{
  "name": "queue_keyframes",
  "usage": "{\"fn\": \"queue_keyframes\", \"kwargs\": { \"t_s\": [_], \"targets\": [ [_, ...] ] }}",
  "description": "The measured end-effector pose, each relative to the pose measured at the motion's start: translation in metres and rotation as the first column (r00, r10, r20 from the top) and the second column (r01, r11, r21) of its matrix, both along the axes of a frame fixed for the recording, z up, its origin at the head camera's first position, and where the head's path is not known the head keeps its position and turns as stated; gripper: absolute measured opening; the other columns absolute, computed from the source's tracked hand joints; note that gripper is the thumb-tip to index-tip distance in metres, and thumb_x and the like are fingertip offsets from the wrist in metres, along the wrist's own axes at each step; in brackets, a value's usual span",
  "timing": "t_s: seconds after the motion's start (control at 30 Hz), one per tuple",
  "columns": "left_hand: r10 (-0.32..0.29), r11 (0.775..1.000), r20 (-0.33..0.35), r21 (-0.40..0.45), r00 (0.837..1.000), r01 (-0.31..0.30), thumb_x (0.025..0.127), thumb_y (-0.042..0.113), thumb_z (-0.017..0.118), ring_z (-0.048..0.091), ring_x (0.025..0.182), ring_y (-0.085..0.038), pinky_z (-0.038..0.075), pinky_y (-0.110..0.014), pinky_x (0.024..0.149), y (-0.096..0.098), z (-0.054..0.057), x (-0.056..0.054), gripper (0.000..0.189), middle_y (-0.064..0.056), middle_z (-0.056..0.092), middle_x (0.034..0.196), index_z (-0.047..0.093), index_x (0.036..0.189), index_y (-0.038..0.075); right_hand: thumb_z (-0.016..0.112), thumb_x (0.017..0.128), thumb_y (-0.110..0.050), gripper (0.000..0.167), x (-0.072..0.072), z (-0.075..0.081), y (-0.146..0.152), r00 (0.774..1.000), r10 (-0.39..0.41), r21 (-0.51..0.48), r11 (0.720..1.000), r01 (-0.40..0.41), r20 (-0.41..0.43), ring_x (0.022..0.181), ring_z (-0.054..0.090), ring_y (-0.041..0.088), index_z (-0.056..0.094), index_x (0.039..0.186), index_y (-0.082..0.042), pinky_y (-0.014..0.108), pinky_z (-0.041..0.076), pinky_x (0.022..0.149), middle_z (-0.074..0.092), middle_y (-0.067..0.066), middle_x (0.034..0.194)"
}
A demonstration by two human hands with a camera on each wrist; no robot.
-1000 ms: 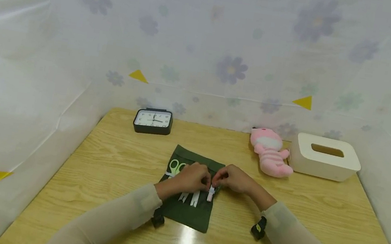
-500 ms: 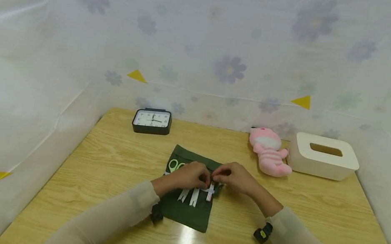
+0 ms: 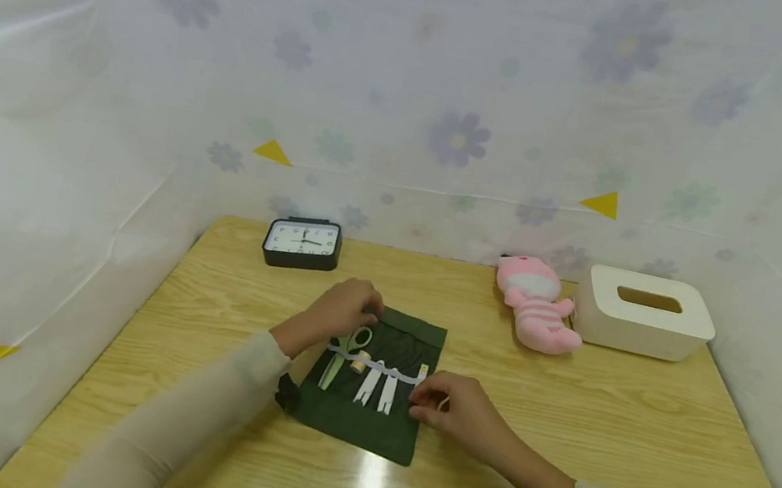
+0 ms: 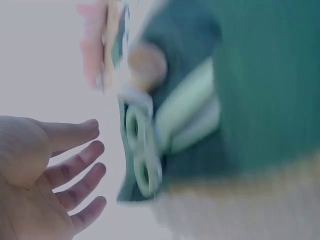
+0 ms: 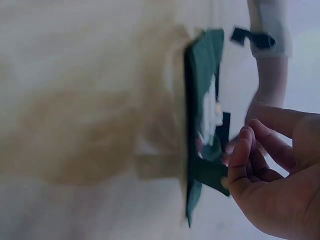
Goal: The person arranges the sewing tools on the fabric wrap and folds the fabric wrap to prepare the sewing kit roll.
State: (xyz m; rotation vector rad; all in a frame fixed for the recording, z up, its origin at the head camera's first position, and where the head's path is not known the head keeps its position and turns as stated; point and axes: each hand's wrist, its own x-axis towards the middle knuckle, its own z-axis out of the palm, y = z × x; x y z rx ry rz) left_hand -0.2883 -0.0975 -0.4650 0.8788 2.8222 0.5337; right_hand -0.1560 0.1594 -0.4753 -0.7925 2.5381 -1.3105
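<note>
A dark green cloth tool roll [image 3: 355,436] lies unrolled on the table, with a white elastic band [image 3: 405,378] across it. Under the band are light green scissors [image 3: 332,370], a small tan spool [image 3: 360,362], two white snip-like tools [image 3: 367,386] and a slim white piece with a yellowish end [image 3: 422,373]. My left hand [image 3: 344,306] is over the roll's far left corner by the scissor handles; its fingers are spread and hold nothing in the left wrist view. At the right edge, my right hand [image 3: 460,410] has loosely bent fingers beside the slim piece, nothing visible in them.
A black-framed clock [image 3: 302,243] stands at the back left of the wooden table [image 3: 240,289]. At the back right, a pink plush toy [image 3: 541,309] leans near a white tissue box [image 3: 642,315]. Pale flowered sheeting [image 3: 396,110] closes off the back and sides.
My left hand has moved left from the middle of the roll to its far left corner, uncovering the spool and band. My right hand has come nearer, away from the slim piece's top.
</note>
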Motion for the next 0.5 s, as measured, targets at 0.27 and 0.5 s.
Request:
{"fn": "queue_keyframes", "kwargs": {
  "t_s": [0.27, 0.5],
  "targets": [
    [-0.018, 0.999, -0.096, -0.038, 0.995, 0.014, 0.095, 0.006, 0.074, 0.065, 0.104, -0.027, 0.05, -0.045, 0.098, -0.029, -0.004, -0.023, 0.015, -0.008, 0.069, 0.108, 0.077, 0.11, 0.007, 0.081, 0.09, -0.012, 0.01, 0.024, -0.024, -0.009, 0.99, 0.107, -0.045, 0.994, -0.103, 0.094, 0.077, 0.062, 0.0, 0.075, 0.097, -0.008, 0.024, 0.055, 0.069, 0.067, -0.009, 0.086],
    [-0.082, 0.993, -0.076, -0.093, 0.994, 0.075, 0.095, 0.006, 0.074, 0.065, 0.1, -0.024, 0.055, -0.039, 0.088, -0.034, -0.01, -0.035, 0.013, -0.006, 0.069, 0.106, 0.079, 0.105, 0.011, 0.081, 0.09, -0.013, 0.008, 0.028, -0.026, -0.011, 0.988, 0.134, -0.02, 0.991, -0.133, 0.071, 0.076, 0.06, -0.001, 0.075, 0.096, -0.011, 0.022, 0.053, 0.068, 0.065, -0.01, 0.086]
  ]
}}
